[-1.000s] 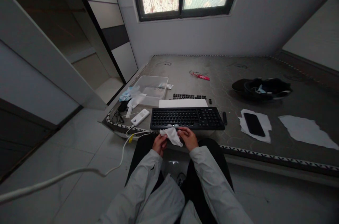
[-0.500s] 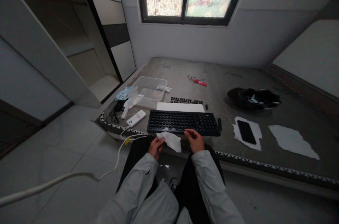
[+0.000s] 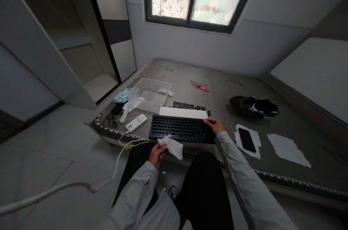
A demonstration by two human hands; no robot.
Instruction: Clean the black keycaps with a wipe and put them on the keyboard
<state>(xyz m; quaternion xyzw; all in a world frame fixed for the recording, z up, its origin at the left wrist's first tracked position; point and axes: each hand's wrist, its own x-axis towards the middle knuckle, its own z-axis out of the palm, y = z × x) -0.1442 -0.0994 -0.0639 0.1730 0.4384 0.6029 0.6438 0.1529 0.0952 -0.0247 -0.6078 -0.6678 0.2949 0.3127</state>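
Observation:
My left hand (image 3: 157,154) pinches one corner of a white tissue (image 3: 174,147) at the mattress's near edge. The tissue hangs loosely to the right, in front of a black keyboard (image 3: 174,127). My right hand (image 3: 216,125) is over the keyboard's upper right corner, fingers bent together at the number pad; what they hold, if anything, is hidden. Behind the keyboard lies a white strip (image 3: 182,112), and beyond that several rows of loose black keycaps (image 3: 189,106).
On the mattress (image 3: 201,72) stand a clear plastic box (image 3: 152,95) and a white power strip (image 3: 136,123) with its cable. A red packet (image 3: 200,86) lies farther back. Rightward are a dark cap (image 3: 255,106), a phone (image 3: 247,140) on white paper, and another white sheet (image 3: 289,150).
My right hand has moved from the keyboard's front edge to its upper right corner. My left hand keeps the tissue. The view has shifted slightly.

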